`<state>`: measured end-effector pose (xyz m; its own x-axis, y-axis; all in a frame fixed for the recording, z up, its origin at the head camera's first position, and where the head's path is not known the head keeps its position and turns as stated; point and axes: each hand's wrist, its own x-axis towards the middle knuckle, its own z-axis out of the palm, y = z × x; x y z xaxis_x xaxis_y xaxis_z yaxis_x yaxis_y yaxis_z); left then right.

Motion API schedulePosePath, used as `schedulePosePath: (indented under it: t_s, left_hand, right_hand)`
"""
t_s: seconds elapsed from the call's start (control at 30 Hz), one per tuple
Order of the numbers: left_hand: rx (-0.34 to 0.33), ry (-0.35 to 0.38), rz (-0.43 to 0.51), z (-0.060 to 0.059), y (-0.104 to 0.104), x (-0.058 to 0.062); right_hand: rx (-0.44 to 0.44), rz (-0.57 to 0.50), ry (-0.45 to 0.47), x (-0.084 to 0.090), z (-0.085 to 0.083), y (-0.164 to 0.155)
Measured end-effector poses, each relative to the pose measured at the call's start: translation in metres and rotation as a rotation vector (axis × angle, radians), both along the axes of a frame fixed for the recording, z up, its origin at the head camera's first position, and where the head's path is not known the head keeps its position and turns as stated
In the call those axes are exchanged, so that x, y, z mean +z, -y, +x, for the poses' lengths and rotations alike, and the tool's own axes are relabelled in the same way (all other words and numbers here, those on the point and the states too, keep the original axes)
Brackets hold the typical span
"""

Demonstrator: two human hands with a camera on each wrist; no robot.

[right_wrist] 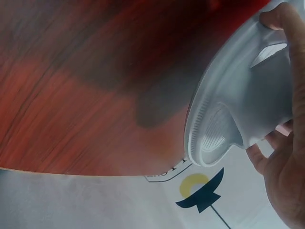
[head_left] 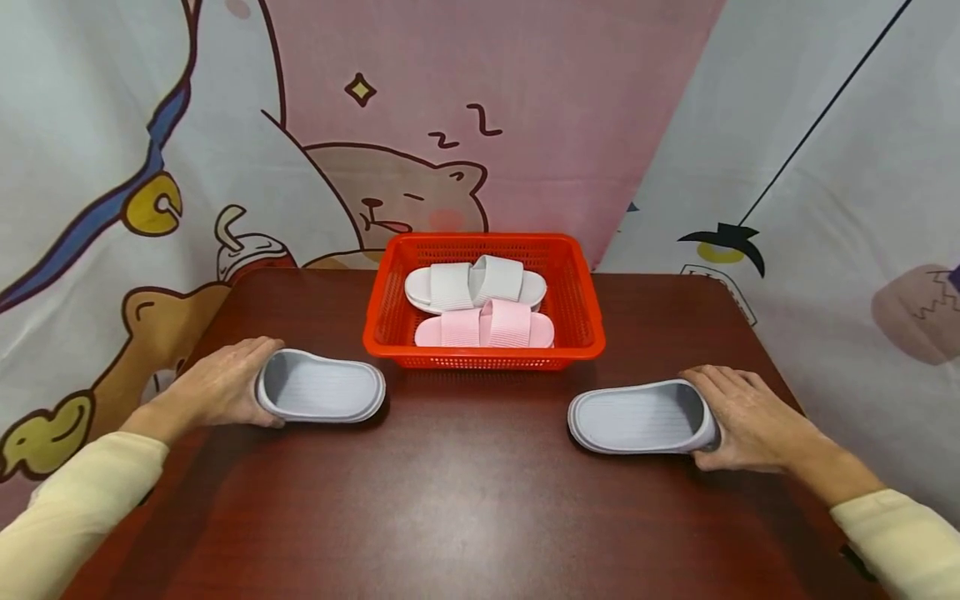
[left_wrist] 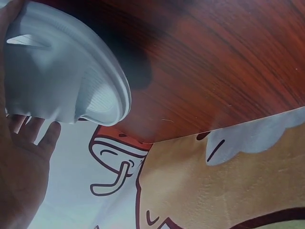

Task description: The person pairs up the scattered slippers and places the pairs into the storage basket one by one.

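My left hand [head_left: 234, 385] grips a grey slipper [head_left: 326, 387] by its toe end, the heel pointing inward to the right. On the other side my right hand [head_left: 750, 421] holds a matching grey slipper [head_left: 633, 419] by the toe end, its heel pointing left. In the left wrist view the strap of the slipper [left_wrist: 45, 78] lies against the palm side, fingers around its edge. The right wrist view shows the thumb on one edge of the slipper [right_wrist: 257, 95] and the fingers at the other. Both slippers cast shadows on the brown table [head_left: 480, 492].
A red plastic basket [head_left: 487, 357] stands at the back middle of the table. Inside lie a pair of white slippers [head_left: 450, 287] and a pair of pink slippers [head_left: 461, 327]. A cartoon-printed cloth [head_left: 555, 100] hangs behind and beside the table.
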<state>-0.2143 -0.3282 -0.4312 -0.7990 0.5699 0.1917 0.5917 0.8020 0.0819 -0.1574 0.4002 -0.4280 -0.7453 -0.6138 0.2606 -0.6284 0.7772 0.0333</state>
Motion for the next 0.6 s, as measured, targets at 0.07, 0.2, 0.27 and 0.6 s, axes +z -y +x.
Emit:
schedulePosePath:
  t_s: [0.07,0.2,0.27,0.6]
  left_hand:
    - [0.018,0.017,0.001,0.002,-0.001,0.000]
    - [0.031,0.025,0.005,0.004,-0.005,0.000]
    - [0.031,0.018,0.010,0.005,-0.007,-0.001]
    - [0.015,0.031,0.047,0.009,-0.019,-0.001]
  right_hand:
    - [0.002,-0.009,-0.003,0.000,0.000,0.002]
    - [0.002,-0.021,-0.020,-0.001,0.000,0.005]
    - [0.004,-0.021,-0.025,-0.002,0.001,0.006]
    - [0.026,-0.032,-0.058,-0.001,0.000,0.012]
